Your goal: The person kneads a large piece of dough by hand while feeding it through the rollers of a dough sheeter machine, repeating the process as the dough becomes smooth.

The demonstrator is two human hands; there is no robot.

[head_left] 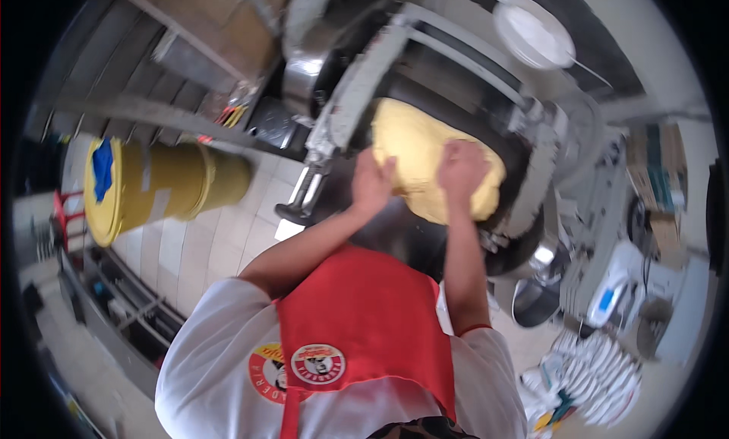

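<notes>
2 hands [462, 169] on yellow dough [414, 139]; dough on roller machine [363, 82]; red apron [364, 310] below.

Pale square tiles cover the floor [194, 268]. Along the left stand a yellow lidded drum [130, 192], a red stool or chair [58, 203] and a dark-framed metal rack [106, 333]. A grey wall [668, 48] rises at the upper right; below it, cardboard boxes [664, 162] sit near a white scale [616, 283]. White sacks [600, 378] lie stacked at the lower right.
</notes>
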